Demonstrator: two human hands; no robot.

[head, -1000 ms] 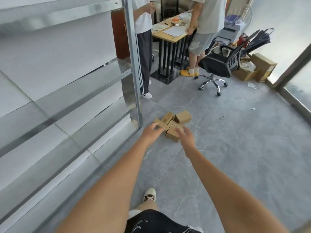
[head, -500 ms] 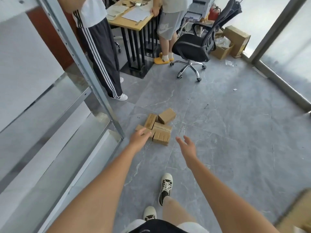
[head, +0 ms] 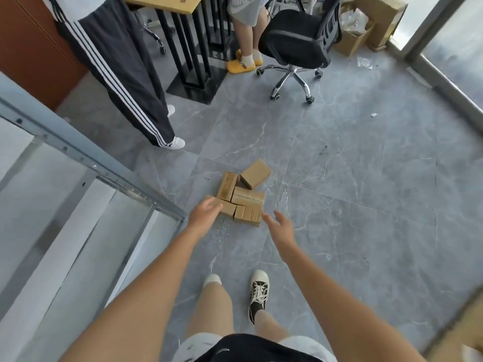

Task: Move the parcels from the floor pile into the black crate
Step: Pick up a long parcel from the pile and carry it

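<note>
Parcels (head: 241,197) — a small pile of brown cardboard boxes — lie on the grey tiled floor (head: 366,205), just beside the foot of a metal shelving frame (head: 86,163). Left hand (head: 202,216), fingers extended and relaxed, reaches over the pile's near-left box; whether it touches cannot be told. Right hand (head: 281,227) hovers spread and empty just beside the pile's near-right corner. Beyond the pile stand two other people, a black office chair (head: 295,37) and a desk — the black crate is out of view.
</note>
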